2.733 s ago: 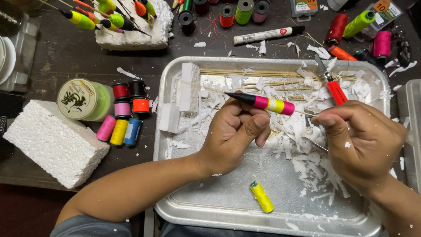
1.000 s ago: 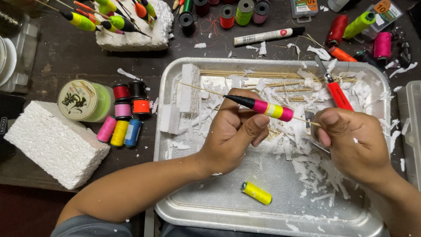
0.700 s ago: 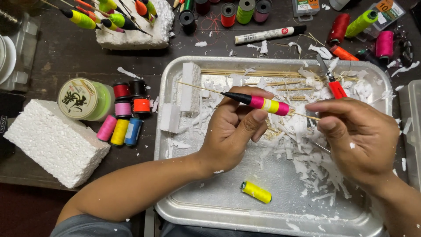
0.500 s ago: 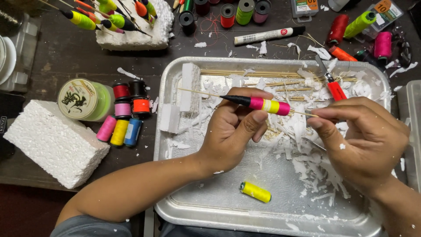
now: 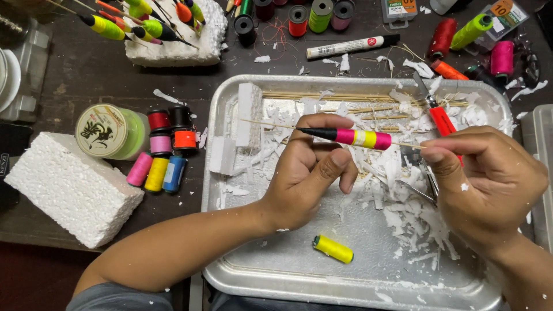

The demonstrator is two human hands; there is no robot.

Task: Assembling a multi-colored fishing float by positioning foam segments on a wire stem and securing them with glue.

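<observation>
My left hand (image 5: pixel 311 173) holds a slim float (image 5: pixel 351 137) painted black, pink and yellow, threaded on a thin wooden stick that runs level over the metal tray (image 5: pixel 230 276). My right hand (image 5: pixel 489 184) pinches the stick's right end just past the float and also keeps small metal pliers (image 5: pixel 423 181) in its palm. A yellow thread spool (image 5: pixel 333 249) lies on the tray below my hands. White foam shavings (image 5: pixel 403 213) cover the tray's middle and right.
Several bamboo sticks and a red-handled knife (image 5: pixel 440 118) lie at the tray's far side. Left of the tray are a foam block (image 5: pixel 69 187), a round green tub (image 5: pixel 109 131) and small thread spools (image 5: pixel 158 170). Finished floats stand in foam (image 5: pixel 173 34) at the back.
The float has turned from slanted to nearly level and risen slightly. My right hand moved up to pinch the stick's end. The yellow spool's position in view shifted slightly.
</observation>
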